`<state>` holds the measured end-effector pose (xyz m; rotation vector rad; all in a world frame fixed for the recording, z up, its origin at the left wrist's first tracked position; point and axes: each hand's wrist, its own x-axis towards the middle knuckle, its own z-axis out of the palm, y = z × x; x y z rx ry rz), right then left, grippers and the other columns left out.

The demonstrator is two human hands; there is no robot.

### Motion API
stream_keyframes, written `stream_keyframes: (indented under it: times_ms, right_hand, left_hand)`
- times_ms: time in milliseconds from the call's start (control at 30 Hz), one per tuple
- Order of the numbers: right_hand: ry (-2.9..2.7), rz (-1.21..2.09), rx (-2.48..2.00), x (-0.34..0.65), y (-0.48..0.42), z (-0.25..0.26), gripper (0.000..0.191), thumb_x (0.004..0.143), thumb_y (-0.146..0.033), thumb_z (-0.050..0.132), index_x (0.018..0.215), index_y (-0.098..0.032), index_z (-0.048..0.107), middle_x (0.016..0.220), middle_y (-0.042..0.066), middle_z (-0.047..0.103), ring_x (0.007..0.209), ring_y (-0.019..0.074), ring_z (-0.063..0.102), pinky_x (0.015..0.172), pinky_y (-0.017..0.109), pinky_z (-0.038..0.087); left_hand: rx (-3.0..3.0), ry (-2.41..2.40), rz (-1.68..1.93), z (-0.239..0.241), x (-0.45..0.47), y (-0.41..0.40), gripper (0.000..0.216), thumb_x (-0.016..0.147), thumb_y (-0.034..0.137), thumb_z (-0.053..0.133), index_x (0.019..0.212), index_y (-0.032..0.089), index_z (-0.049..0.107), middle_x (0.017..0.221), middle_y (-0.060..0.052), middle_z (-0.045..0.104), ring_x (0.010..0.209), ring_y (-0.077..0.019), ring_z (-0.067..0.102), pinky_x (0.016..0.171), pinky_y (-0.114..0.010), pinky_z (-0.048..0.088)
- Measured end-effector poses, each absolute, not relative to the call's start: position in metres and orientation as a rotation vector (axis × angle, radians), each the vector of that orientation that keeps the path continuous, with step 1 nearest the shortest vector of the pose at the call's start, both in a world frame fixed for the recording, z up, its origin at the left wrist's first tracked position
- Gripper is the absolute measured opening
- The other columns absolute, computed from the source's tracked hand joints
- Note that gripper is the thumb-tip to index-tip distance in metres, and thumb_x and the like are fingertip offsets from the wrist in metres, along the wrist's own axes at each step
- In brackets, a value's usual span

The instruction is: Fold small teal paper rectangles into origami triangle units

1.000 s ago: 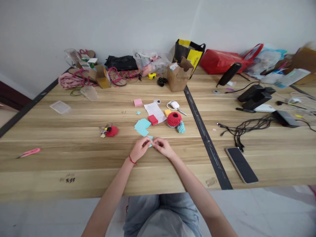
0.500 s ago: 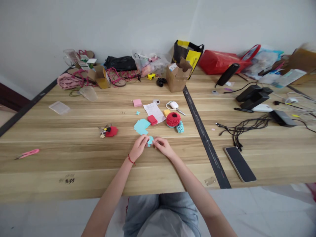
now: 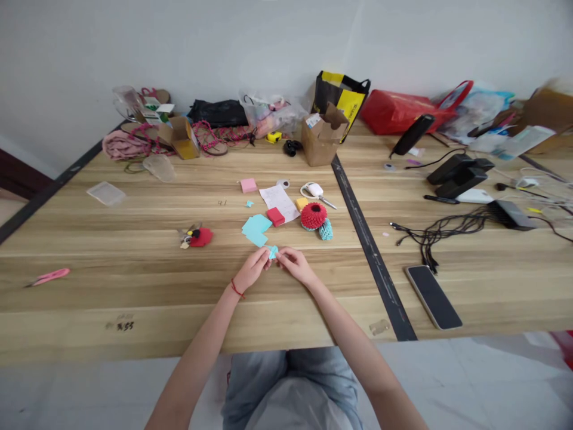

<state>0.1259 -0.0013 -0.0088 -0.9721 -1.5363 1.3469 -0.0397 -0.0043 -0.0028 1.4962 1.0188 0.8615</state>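
Between my two hands is a small folded piece of light-blue paper [image 3: 273, 252]. My left hand [image 3: 253, 268] pinches its left side, and my right hand [image 3: 294, 264] grips the right side with closed fingers. Just beyond them lie flat light-blue paper sheets [image 3: 256, 229]. A tiny blue folded piece [image 3: 249, 204] sits farther back. Right of the sheets are a red paper stack [image 3: 275, 216] and a white paper with faint marks [image 3: 278, 200]. A red and blue model of folded paper [image 3: 314, 216] stands close by, with a yellow paper stack [image 3: 301, 203] behind it.
Scissors [image 3: 325, 201] and a pink paper stack [image 3: 248, 185] lie farther back. Keys with a red tag [image 3: 200, 237] and pink thread snips [image 3: 50, 277] are at left. A phone [image 3: 433, 297] and black cables [image 3: 432, 236] lie right. Boxes and bags line the wall.
The folded blue paper has turned slightly and shifted a little upward between my fingers. Both hands remain in nearly the same place. The whole view has shifted slightly.
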Motion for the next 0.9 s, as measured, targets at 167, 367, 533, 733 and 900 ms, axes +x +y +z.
stream_keyframes:
  times_ms: [167, 367, 533, 733, 900]
  right_hand:
    - [-1.562, 1.336, -0.991, 0.1257, -0.001, -0.011, 0.036, 0.082, -0.052, 0.051, 0.073, -0.017, 0.057, 0.06, -0.001, 0.052, 0.053, 0.0102, 0.043, 0.051, 0.023, 0.036]
    - [-1.597, 1.318, -0.986, 0.1258, -0.0007, -0.0096, 0.037, 0.083, -0.052, 0.05, 0.073, -0.017, 0.058, 0.063, 0.0, 0.053, 0.055, 0.0105, 0.045, 0.053, 0.023, 0.037]
    - [-1.597, 1.337, -1.003, 0.1253, -0.001, -0.0095, 0.037, 0.082, -0.052, 0.051, 0.072, -0.017, 0.057, 0.063, 0.0, 0.053, 0.054, 0.0107, 0.044, 0.052, 0.023, 0.037]
    - [-1.593, 1.328, -1.008, 0.125, -0.0009, -0.0109, 0.036, 0.082, -0.052, 0.051, 0.072, -0.017, 0.057, 0.064, 0.001, 0.053, 0.055, 0.0108, 0.044, 0.052, 0.023, 0.037]
    - [-1.59, 1.337, -0.985, 0.1249, -0.0005, -0.0119, 0.035, 0.082, -0.051, 0.051, 0.073, -0.017, 0.058, 0.066, 0.001, 0.054, 0.056, 0.0109, 0.046, 0.054, 0.023, 0.038]
  left_hand:
    - [1.516, 1.124, 0.861, -0.0005, -0.0394, -0.0042, 0.04, 0.088, 0.051, 0.036, 0.068, 0.018, 0.044, 0.058, 0.003, 0.043, 0.053, -0.0096, 0.039, 0.053, -0.023, 0.034]
    - [1.569, 1.155, 0.874, -0.0007, -0.0394, -0.003, 0.038, 0.088, 0.048, 0.039, 0.066, 0.017, 0.043, 0.058, 0.004, 0.042, 0.053, -0.009, 0.04, 0.053, -0.022, 0.034]
    - [1.579, 1.189, 0.886, 0.0, -0.0384, -0.0035, 0.037, 0.088, 0.045, 0.038, 0.064, 0.018, 0.042, 0.055, 0.004, 0.042, 0.051, -0.009, 0.039, 0.052, -0.022, 0.034]
    - [1.621, 1.24, 0.893, -0.0005, -0.0368, -0.0042, 0.034, 0.089, 0.04, 0.038, 0.062, 0.018, 0.04, 0.054, 0.004, 0.043, 0.051, -0.0095, 0.039, 0.052, -0.023, 0.033]
    - [1.642, 1.299, 0.92, -0.0055, -0.0354, -0.0041, 0.033, 0.088, 0.037, 0.039, 0.061, 0.018, 0.04, 0.053, 0.004, 0.041, 0.05, -0.0094, 0.038, 0.052, -0.023, 0.031]
